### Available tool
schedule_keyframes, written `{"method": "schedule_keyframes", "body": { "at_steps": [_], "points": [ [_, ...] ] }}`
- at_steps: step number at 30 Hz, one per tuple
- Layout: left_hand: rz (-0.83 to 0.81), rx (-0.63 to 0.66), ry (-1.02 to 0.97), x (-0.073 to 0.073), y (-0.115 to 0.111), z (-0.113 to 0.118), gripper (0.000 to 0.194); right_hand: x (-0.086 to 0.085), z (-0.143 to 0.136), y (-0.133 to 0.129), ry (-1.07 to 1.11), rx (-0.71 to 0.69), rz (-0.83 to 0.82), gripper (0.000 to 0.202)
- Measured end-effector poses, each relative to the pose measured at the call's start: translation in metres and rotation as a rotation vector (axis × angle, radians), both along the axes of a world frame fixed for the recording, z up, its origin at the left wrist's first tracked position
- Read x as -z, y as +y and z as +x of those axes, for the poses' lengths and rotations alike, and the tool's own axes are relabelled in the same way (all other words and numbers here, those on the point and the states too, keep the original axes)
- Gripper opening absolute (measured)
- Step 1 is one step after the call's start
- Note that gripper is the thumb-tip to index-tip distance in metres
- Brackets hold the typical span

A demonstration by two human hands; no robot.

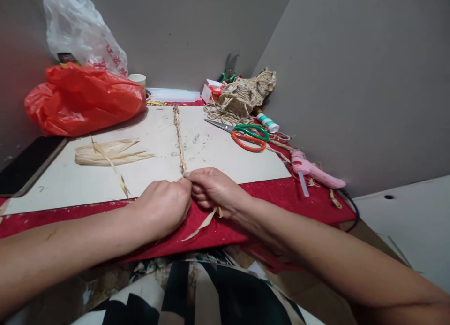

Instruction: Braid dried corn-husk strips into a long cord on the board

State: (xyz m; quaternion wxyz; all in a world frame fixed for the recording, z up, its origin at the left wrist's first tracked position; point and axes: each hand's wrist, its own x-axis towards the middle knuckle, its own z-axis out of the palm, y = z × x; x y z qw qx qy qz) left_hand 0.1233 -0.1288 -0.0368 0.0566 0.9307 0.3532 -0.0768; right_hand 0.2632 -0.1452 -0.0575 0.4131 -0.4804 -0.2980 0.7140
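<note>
A thin braid of dried corn husk (180, 139) runs from the back of the white board (218, 163) toward me, and its near end is between my hands. My left hand (167, 204) is closed, knuckles up, on the husk strands there. Touching it, my right hand (213, 189) pinches the braid's near end between thumb and fingers. Out from under the right hand hangs a loose pale husk strip (201, 225). To the left on the board lie several flat corn husks (108, 152), one narrow strip across them.
Scissors (242, 133) with green and orange handles lie right of the braid, near a bundle of woven cord (248, 93). A pink glue gun (316, 171) is at the right edge. At left are a red plastic bag (86, 100) and a dark phone (31, 165). Grey walls enclose the table.
</note>
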Motion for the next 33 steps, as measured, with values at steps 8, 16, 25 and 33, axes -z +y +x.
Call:
{"method": "schedule_keyframes", "body": {
  "at_steps": [8,16,25,33],
  "points": [
    [0.021,0.133,-0.003,-0.005,-0.01,-0.006,0.032,0.002,0.002,-0.003,0.0,-0.006,-0.008,0.015],
    [-0.278,-0.198,-0.599,-0.021,0.035,-0.011,0.025,0.006,0.011,-0.002,0.084,-0.073,0.052,0.019],
    [-0.974,-0.298,-0.705,0.003,0.039,-0.003,0.02,0.004,0.022,0.0,-0.041,-0.191,0.082,0.022],
    [-0.835,-0.215,-0.581,0.002,0.047,-0.006,0.022,0.0,0.034,0.007,-0.429,-0.318,0.311,0.017]
  ]
}}
